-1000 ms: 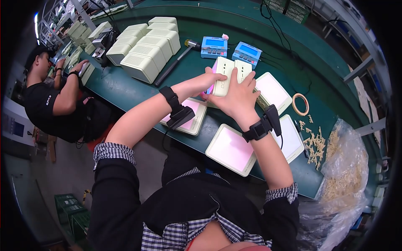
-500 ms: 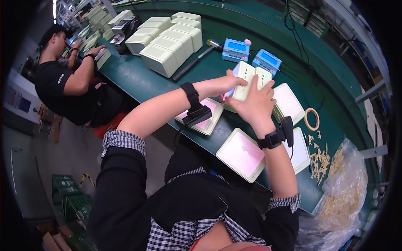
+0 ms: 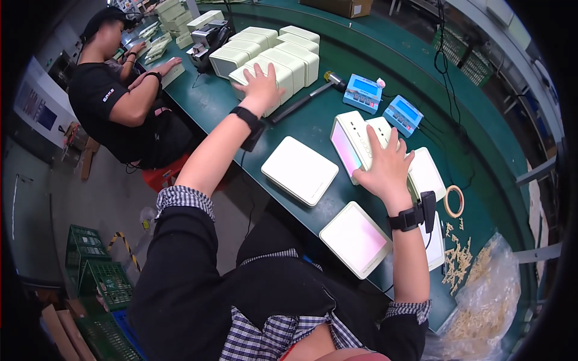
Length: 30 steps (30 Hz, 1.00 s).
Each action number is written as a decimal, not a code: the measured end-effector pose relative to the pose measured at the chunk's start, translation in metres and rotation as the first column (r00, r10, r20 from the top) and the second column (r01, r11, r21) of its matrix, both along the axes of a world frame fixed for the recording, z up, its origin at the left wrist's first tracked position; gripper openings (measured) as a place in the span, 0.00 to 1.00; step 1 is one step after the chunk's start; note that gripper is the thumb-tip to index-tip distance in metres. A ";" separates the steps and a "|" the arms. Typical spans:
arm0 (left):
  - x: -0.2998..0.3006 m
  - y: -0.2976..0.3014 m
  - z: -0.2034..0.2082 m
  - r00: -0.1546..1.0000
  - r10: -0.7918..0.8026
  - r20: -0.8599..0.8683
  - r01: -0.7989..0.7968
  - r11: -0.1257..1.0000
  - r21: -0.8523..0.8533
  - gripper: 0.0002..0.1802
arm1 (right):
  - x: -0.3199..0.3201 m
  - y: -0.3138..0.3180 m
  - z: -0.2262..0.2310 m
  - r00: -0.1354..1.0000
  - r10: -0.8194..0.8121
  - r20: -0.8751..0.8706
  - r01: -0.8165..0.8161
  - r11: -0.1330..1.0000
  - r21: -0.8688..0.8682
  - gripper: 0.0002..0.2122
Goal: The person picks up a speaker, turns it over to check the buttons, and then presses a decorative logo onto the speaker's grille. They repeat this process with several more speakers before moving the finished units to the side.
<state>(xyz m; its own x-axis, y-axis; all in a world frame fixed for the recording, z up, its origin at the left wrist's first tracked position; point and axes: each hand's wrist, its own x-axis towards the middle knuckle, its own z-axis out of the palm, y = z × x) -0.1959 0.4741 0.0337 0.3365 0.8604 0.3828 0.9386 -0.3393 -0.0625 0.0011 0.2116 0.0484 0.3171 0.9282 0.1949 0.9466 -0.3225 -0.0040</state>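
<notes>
My left hand (image 3: 263, 87) is spread over the near end of a row of cream box-shaped devices (image 3: 283, 66), its fingers on a casing. Two more cream devices stand on edge side by side in front of me. The nearer screen device (image 3: 346, 141) shows a lit pinkish screen on its left side, and the second device (image 3: 380, 127) is partly covered by my right hand (image 3: 388, 165). That hand spans the pair, thumb at the screen device's lower edge and fingers stretched across the other. Lying flat nearby are a device with a white screen (image 3: 299, 170) and one with a pinkish screen (image 3: 355, 239).
Two blue meters (image 3: 363, 93) and a black-handled hammer (image 3: 304, 102) lie beyond. At right are a tape roll (image 3: 453, 201), scattered tan pieces (image 3: 459, 265) and a plastic bag (image 3: 481, 301). A co-worker (image 3: 114, 90) sits at left; green crates (image 3: 105, 283) are on the floor.
My left hand has left the upright screen device and moved left onto the row of boxes. My right hand stays on the upright pair. The view has shifted slightly.
</notes>
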 end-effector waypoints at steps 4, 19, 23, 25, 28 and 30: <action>-0.035 0.026 -0.020 0.988 -0.145 0.055 0.150 0.984 -0.097 0.43 | 0.005 0.009 0.004 0.999 -0.024 -0.047 0.022 0.998 -0.051 0.45; -0.028 0.055 0.017 0.884 0.424 0.196 -0.300 0.837 -0.457 0.63 | -0.005 0.045 0.023 0.967 -0.202 -0.159 0.149 0.945 -0.291 0.52; -0.059 0.060 0.018 0.969 0.215 0.119 -0.136 0.872 -0.470 0.63 | 0.001 0.034 0.020 0.962 -0.183 -0.201 0.148 0.973 -0.175 0.51; -0.080 0.049 0.015 0.991 0.000 0.131 0.058 0.896 -0.440 0.64 | 0.003 0.020 0.021 0.964 -0.132 -0.230 0.100 0.984 -0.146 0.51; -0.079 0.036 0.019 0.979 0.152 0.133 -0.077 0.890 -0.449 0.64 | 0.005 -0.004 0.025 0.956 -0.078 -0.282 0.059 0.995 -0.074 0.50; -0.079 0.026 0.021 0.966 0.221 0.131 -0.140 0.882 -0.451 0.64 | 0.008 -0.023 0.033 0.942 -0.018 -0.335 0.035 0.998 0.047 0.49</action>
<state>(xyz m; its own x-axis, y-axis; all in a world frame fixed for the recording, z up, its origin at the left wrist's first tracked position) -0.2751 0.5005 0.0544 0.1225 0.9925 -0.0056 0.9680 -0.1182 0.2212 0.0096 0.1885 0.0809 0.3967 0.9100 0.1205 0.8788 -0.3385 -0.3364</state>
